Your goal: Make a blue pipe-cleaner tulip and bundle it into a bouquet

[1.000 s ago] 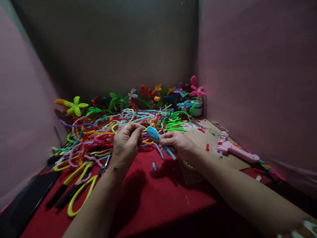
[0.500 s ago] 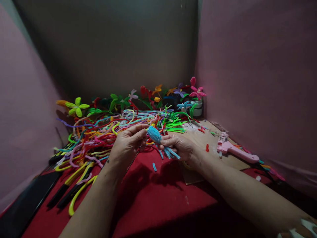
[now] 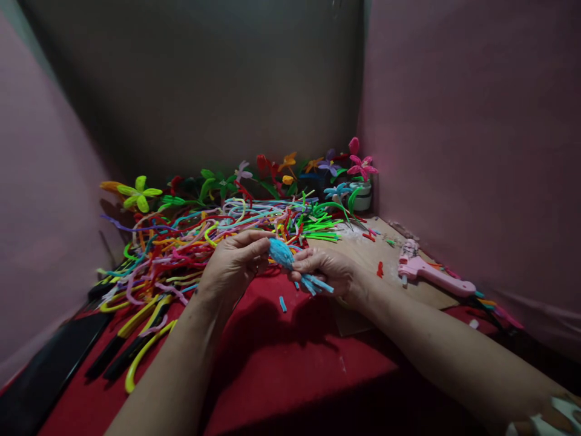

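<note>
Between my hands is a bundle of blue pipe cleaners [image 3: 281, 252], bulging at one end with loose strands trailing at the other. My right hand [image 3: 327, 269] pinches its narrow neck, and the loose ends poke out below the fingers. My left hand [image 3: 238, 260] is closed at the rounded tip, thumb and forefinger pressed against it; the remaining fingers are partly hidden. A short blue piece [image 3: 283, 304] lies on the red cloth [image 3: 290, 369] beneath.
A heap of coloured pipe cleaners [image 3: 181, 242] spreads behind my hands, with pipe-cleaner flowers [image 3: 140, 194] along the back. Pliers [image 3: 122, 345] and yellow-handled scissors [image 3: 134, 369] lie at left. A pink glue gun [image 3: 431, 275] rests on a brown board [image 3: 363, 260] at right.
My left hand has come in from beside the bundle to its rounded tip. The bundle has turned slightly, and its loose ends now fan out further right under my right hand.
</note>
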A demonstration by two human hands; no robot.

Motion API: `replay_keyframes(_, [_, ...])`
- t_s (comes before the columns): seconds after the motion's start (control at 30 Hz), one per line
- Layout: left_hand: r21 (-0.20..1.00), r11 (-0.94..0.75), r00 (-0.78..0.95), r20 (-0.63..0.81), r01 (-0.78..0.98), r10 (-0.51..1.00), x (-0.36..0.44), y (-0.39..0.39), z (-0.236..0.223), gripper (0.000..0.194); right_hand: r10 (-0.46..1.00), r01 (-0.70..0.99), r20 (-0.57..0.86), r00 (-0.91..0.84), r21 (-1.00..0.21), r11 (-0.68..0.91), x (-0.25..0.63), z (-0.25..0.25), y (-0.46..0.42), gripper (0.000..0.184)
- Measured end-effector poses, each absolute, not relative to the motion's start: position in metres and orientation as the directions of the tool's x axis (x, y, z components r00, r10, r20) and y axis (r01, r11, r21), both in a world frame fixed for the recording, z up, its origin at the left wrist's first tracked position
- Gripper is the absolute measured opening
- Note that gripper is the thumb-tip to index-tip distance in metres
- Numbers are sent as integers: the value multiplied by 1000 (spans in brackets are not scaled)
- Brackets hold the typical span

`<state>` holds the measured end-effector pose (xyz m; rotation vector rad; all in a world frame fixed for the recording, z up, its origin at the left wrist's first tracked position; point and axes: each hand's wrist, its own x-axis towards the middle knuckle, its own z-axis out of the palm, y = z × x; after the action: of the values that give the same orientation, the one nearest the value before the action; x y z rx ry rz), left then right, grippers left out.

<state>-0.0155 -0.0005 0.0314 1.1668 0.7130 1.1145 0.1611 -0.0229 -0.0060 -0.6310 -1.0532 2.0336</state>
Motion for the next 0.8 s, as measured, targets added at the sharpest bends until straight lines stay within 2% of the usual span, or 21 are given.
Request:
replay_keyframes(0.2, [962,-10,306,97,-273,947,-15,-2,33,20,820,-348,-103,-564,-870,-349,159,-2,-27,10])
replay_keyframes(0.4, [965,-25,360,121,-260,925,-18,2,30,20,825,-334,-103,-555,-881,-335,158,-2,-27,15])
replay_keyframes(0.8, [977,-100,432,174,-188,885,-23,1,33,12,838,-278,-129,-530,-907,-315,157,1,-30,7])
